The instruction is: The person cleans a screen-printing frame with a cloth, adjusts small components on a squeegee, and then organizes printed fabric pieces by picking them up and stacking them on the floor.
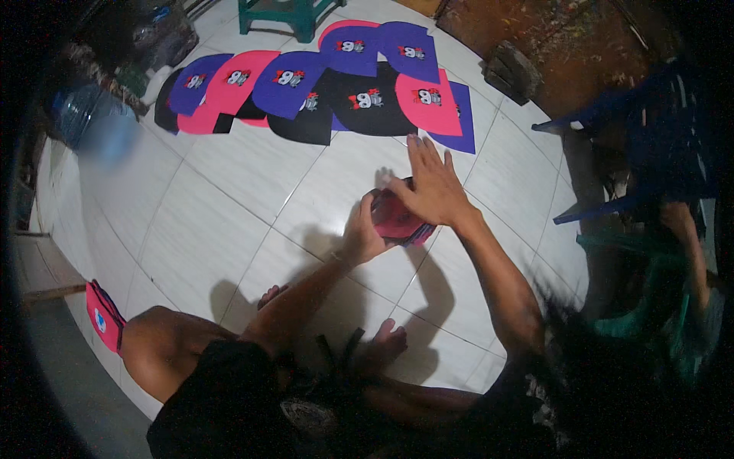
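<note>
My left hand [364, 236] is closed round the near left side of a small stack of flat pieces [394, 219], held above the tiled floor. The top piece is dark red, and pink, purple and dark edges show beneath it. Over the far right side of the stack my right hand [436, 183] lies with its fingers stretched out and its thumb across the top; I cannot tell how firmly it touches. Beyond my hands, overlapping round-edged panels in purple, pink and black, such as a black panel [375, 107], lie on the floor. Each visible print is a small cartoon figure.
A green stool [294, 17] stands behind the panels. Left of them is a clear blue plastic bottle [99, 126]. A dark block [514, 73] lies far right, near blue and green plastic furniture [642, 252] and another person's arm [692, 241]. A pink stack [105, 315] rests beside my left knee.
</note>
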Motion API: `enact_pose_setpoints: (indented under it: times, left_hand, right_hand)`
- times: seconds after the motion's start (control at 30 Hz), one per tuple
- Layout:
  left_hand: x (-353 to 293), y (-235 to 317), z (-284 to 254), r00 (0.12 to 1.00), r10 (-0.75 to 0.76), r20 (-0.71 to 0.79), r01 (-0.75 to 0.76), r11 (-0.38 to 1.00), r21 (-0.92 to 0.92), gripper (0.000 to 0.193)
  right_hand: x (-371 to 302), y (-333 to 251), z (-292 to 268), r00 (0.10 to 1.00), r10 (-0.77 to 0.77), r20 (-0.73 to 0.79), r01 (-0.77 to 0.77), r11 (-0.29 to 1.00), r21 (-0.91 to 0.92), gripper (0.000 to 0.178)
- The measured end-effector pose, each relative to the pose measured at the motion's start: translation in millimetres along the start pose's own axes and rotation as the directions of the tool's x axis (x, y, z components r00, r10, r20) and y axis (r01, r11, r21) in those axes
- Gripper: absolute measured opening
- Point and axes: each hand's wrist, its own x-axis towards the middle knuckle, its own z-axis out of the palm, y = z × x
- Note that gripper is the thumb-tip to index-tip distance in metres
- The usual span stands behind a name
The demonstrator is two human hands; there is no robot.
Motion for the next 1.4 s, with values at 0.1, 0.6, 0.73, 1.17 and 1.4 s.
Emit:
enact_pose_setpoints:
  times: [0.1, 0.6, 0.73, 1.17, 1.4]
  left_hand:
    - [-8.5, -8.4, -1.2, 1.000, -0.029, 0.002, 0.029, 0.999, 0.041, 0.092]
    - [60.5, -54.0, -81.6, 0.904, -0.405, 0.141, 0.422, 0.784, -0.455, 0.101]
    - [106.4, -39.0, -106.9, 0.905, -0.289, 0.312, 0.397, 0.838, -0.374, 0.041]
    - [72.3, -30.0, -86.9, 0.939, -0.344, -0.028, 0.345, 0.932, 0.114, 0.064]
    - [67.4, -10.0, -73.9, 0.930, -0.239, -0.279, 0.226, 0.971, -0.077, 0.039]
  right_hand:
    - [6.6, 0.9, -28.5, 0.996, -0.028, 0.084, 0.025, 0.999, 0.042, 0.093]
    - [-32.2, 75.4, -27.6, 0.988, 0.004, 0.153, -0.091, 0.820, 0.565, 0.025]
    - [-36.9, 88.0, 28.8, 0.986, 0.159, -0.057, -0.041, 0.555, 0.831, 0.023]
    - [-26.2, 59.5, 169.9, 0.764, 0.602, -0.231, -0.115, 0.479, 0.870, 0.045]
    - [-28.8, 46.8, 152.6, 0.752, 0.566, -0.338, -0.027, 0.539, 0.842, 0.049]
